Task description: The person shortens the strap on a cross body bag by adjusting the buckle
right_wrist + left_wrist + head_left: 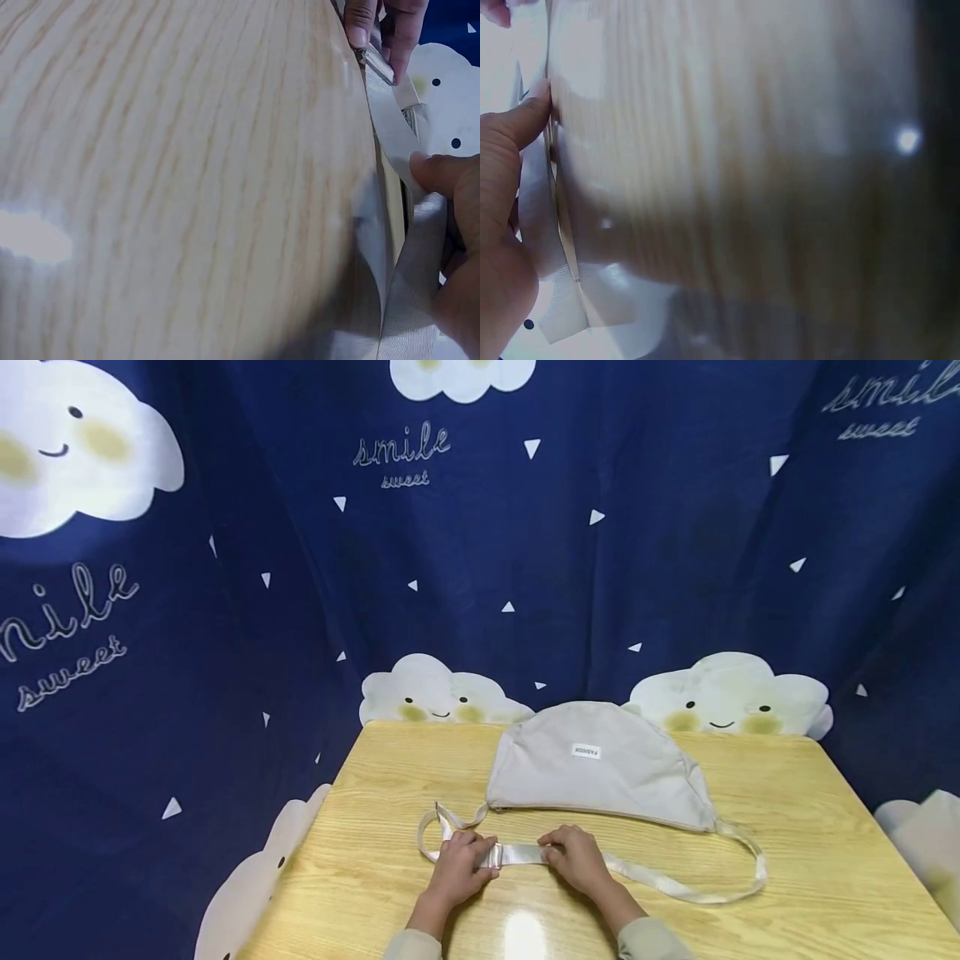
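A cream half-moon bag (600,768) with a small white label lies on the table, its strap looping toward the person. My left hand (459,868) grips the strap beside a metal slider buckle (497,856). To the right of the buckle, my right hand (577,858) pinches the strap (523,854), which runs straight between the two hands. In the left wrist view the left thumb (531,112) presses on the strap. The right wrist view shows the right thumb (435,172) on the strap, with the buckle (377,64) near the left hand's fingertips.
The wooden table (795,810) carries the bag and strap. A small strap loop (426,835) lies left of the left hand, and a longer strap length (697,893) curves to the right. A dark blue cloud-print curtain (480,543) hangs behind the table.
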`<action>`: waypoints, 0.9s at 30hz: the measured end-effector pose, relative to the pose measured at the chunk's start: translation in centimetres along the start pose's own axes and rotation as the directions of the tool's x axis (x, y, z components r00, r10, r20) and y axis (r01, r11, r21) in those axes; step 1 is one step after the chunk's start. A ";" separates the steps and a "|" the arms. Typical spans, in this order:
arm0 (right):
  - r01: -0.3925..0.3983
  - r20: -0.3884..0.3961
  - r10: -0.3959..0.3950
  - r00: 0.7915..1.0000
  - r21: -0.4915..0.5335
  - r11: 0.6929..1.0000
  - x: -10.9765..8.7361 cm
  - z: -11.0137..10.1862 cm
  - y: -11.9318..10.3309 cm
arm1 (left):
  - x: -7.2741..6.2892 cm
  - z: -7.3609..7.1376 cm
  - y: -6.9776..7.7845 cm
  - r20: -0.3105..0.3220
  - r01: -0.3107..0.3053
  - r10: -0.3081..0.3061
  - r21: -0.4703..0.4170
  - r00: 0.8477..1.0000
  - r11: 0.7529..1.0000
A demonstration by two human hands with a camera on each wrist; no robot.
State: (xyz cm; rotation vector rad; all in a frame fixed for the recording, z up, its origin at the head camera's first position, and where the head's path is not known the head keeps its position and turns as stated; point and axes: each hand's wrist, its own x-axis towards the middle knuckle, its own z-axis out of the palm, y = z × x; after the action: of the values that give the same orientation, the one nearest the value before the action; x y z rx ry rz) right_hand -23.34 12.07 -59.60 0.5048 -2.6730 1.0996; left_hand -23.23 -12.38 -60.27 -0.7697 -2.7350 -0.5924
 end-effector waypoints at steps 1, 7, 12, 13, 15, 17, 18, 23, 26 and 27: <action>-0.007 0.002 0.007 1.000 0.000 1.000 -0.1 0.1 0.1 | -0.1 0.0 0.0 0.000 -0.004 0.004 0.008 1.000 1.000; -0.045 0.024 0.044 0.999 0.040 0.998 -0.6 0.0 0.0 | -0.5 0.2 -0.2 -0.052 -0.051 0.052 0.018 0.997 0.999; -0.083 0.063 0.075 0.995 0.144 0.986 -0.3 -1.1 -0.7 | -0.1 0.1 -0.1 -0.124 -0.094 0.091 -0.021 0.988 0.995; -0.086 0.071 0.076 0.995 0.159 0.984 -0.2 -1.3 -0.7 | 0.0 0.0 -0.1 -0.131 -0.097 0.091 -0.038 0.987 0.995; -0.081 0.087 0.066 0.994 0.178 0.981 0.1 -1.7 -0.8 | 0.2 -0.1 0.1 -0.128 -0.096 0.085 -0.081 0.988 0.992; -0.068 0.095 0.051 0.994 0.181 0.981 0.4 -2.1 -0.8 | 0.4 -0.4 0.3 -0.103 -0.086 0.073 -0.128 0.992 0.988; -0.061 0.096 0.044 0.994 0.181 0.982 0.4 -2.3 -0.7 | 0.5 -0.5 0.5 -0.079 -0.068 0.056 -0.159 0.995 0.985; -0.052 0.093 0.039 0.995 0.151 0.987 0.5 -3.2 -0.2 | 0.9 -1.1 1.4 -0.014 -0.019 0.016 -0.234 1.000 0.972; -0.079 0.094 0.065 0.993 0.157 0.984 0.3 -3.7 0.2 | 1.1 -1.1 1.9 -0.005 -0.009 0.008 -0.264 1.000 0.965; -0.090 0.098 0.074 0.992 0.168 0.982 0.3 -3.9 0.3 | 1.1 -1.1 2.1 -0.006 -0.009 0.007 -0.267 1.000 0.964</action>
State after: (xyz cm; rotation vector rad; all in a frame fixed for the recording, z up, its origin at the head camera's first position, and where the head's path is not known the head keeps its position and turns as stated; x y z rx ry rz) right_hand -23.46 14.97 -56.98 0.4898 -2.7128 1.3715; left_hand -22.93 -10.76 -58.29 -0.8349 -2.6776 -0.9745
